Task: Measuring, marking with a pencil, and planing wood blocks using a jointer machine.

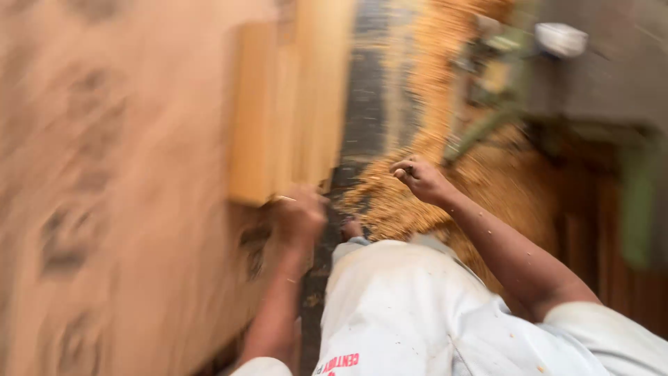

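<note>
White cloth lap (pixel 403 306) nearest, left hand (pixel 300 219) gripping pale smooth plank (pixel 289 104), right hand (pixel 417 177) fisted over sawdust (pixel 487 174).

A heap of pale orange-yellow sawdust and wood shavings (pixel 487 188) covers the floor at centre right, extending to the far edge. A dark, dusty floor strip (pixel 369 104) runs from near to far at centre. A green-painted metal machine frame (pixel 487 125) stands at the far right — blurred. A small white rounded container (pixel 561 39) rests on a grey surface (pixel 612 76), far right.
</note>
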